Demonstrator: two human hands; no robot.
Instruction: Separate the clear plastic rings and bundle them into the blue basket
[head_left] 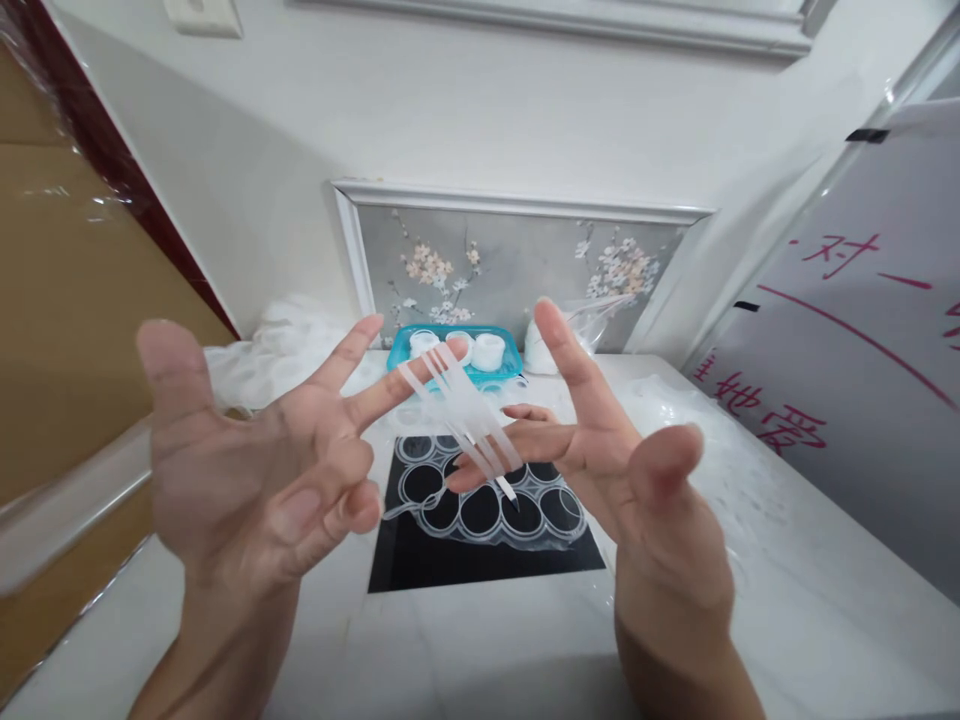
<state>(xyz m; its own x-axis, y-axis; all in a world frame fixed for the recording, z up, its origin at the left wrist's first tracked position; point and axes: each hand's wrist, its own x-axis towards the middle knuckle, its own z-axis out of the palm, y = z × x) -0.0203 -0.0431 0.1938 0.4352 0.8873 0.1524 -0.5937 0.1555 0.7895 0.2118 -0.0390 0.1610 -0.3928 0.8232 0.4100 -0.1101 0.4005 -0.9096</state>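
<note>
Several translucent white bands [469, 412] stretch between my two hands above the table. They loop round the middle finger of my left hand [270, 450], whose thumb and index finger are spread and whose other fingers curl in. At the other end, the bands go round extended fingers of my right hand [622, 450], with its index finger and thumb raised apart. Below the bands lies a black mat [480, 565] with a clear sheet of joined rings [491, 512] on it. A slim white pointed tool [508, 489] shows partly behind the bands.
A blue tray [514, 350] with white round containers [489, 352] stands at the back by the wall. White material [292, 345] is piled at the back left, and a plastic bag [540, 352] sits right of the tray. More clear plastic [697, 450] lies on the right.
</note>
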